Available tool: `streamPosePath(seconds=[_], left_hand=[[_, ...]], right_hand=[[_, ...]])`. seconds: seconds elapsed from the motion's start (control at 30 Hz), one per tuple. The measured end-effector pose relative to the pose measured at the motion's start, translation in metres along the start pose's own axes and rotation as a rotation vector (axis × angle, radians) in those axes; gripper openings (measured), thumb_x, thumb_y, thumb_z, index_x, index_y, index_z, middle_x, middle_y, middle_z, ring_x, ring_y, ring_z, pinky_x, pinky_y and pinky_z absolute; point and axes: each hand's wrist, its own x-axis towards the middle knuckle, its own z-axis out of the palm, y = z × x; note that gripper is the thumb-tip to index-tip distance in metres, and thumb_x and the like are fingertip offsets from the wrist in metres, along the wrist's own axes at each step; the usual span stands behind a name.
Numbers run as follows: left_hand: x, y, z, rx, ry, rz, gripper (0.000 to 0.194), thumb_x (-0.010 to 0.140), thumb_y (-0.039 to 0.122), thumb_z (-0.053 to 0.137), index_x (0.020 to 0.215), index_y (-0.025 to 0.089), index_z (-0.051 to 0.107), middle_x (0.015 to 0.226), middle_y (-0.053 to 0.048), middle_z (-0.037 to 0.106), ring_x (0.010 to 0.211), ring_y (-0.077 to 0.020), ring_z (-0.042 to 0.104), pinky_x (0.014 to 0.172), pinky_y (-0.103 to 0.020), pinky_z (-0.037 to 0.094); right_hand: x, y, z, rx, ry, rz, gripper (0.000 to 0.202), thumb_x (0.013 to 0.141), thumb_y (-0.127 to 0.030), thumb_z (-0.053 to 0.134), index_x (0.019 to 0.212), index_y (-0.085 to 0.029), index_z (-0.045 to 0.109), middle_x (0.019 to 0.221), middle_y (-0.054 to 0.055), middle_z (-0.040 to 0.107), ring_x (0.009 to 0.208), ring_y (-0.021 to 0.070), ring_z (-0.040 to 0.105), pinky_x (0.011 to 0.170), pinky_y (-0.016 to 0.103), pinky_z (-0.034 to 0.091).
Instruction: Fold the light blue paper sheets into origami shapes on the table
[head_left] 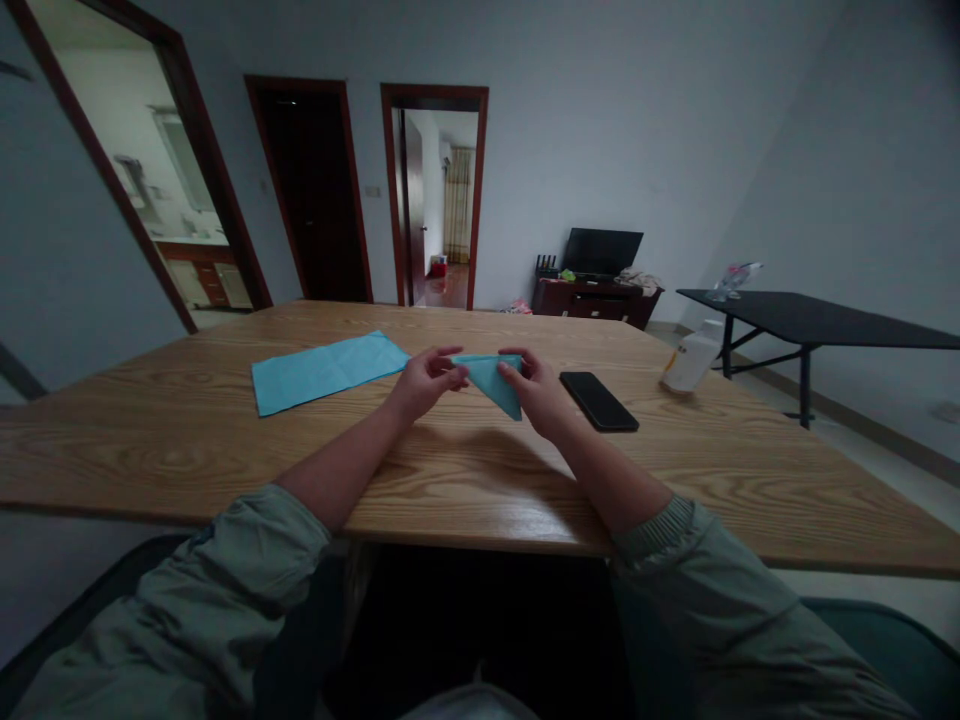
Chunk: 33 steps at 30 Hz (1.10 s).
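Observation:
A small blue folded paper triangle (491, 378) is held up between my two hands, a little above the wooden table (465, 480). My left hand (425, 382) pinches its left corner between thumb and fingers. At the right end, my right hand (536, 390) grips it with the thumb on the near face and the fingers behind. One point of the triangle hangs downward beside the right thumb. To the left of my left hand lies a larger flat sheet of blue paper (322, 375), its right end reaching close to that hand.
A black phone (598, 401) lies just right of my right hand. Farther right stands a white bottle or carton (691, 357). Beyond the table are a black folding table (832, 315), a television (602, 252) on a dark cabinet (592, 300), and doorways.

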Motion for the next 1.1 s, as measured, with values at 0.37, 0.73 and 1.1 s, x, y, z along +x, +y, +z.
streamPosePath(seconds=[0.37,0.73,1.1], left_hand=[[0.002,-0.008,0.003,-0.008,-0.021,-0.036,0.048,0.07,0.048,0.07,0.101,0.012,0.061,0.09,-0.008,0.068,0.069,-0.0169,0.068,0.066,-0.03,0.055],[0.003,-0.007,0.004,-0.061,-0.006,0.078,0.055,0.065,0.037,0.077,0.11,0.016,0.055,0.116,-0.013,0.062,0.081,-0.0171,0.067,0.076,-0.033,0.054],[0.005,-0.01,-0.003,0.005,-0.045,0.07,0.059,0.064,0.04,0.077,0.114,0.014,0.058,0.1,-0.01,0.07,0.074,-0.0169,0.066,0.067,-0.029,0.053]], right_hand=[[0.007,0.003,0.029,-0.349,0.266,-0.166,0.049,0.075,-0.038,0.063,0.12,-0.02,0.051,0.112,0.012,0.052,0.101,0.024,0.052,0.082,0.038,0.047],[-0.001,0.0,0.038,-0.337,-0.059,-0.265,0.036,0.08,-0.033,0.057,0.115,-0.021,0.054,0.109,0.008,0.06,0.083,0.0159,0.061,0.067,0.028,0.051],[-0.003,0.0,0.032,-0.201,-0.161,-0.205,0.043,0.082,-0.036,0.057,0.121,-0.022,0.044,0.114,0.01,0.063,0.067,0.0126,0.063,0.058,0.025,0.051]])
